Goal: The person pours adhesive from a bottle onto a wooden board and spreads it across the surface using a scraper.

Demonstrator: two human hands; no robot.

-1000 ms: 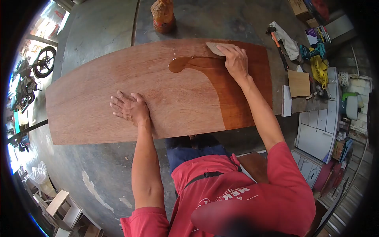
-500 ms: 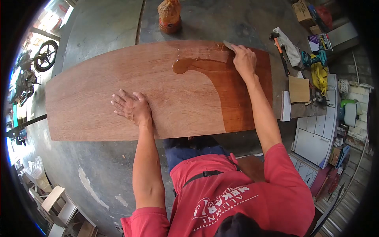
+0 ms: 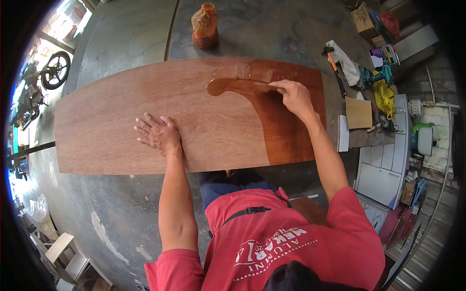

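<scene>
A long wooden board with a curved far edge lies in front of me. Its right end is coated dark reddish-brown by a glossy liquid, and a thick tongue of that liquid reaches left across the bare grain. My left hand rests flat on the uncoated part, fingers spread. Pinched in my right hand is a thin flat spreader, held low over the wet streak at the coating's left border. My fingers cover most of the spreader.
Beyond the board stands a jar with an orange-brown stained wrap on top. To the right are a hammer, a cordless drill, a yellow bag and a square of tan sheet. A motorbike wheel shows at far left.
My right hand has drawn the spreader from the board's far edge toward me and slightly left, onto the wet streak. My left hand stays flat on the board.
</scene>
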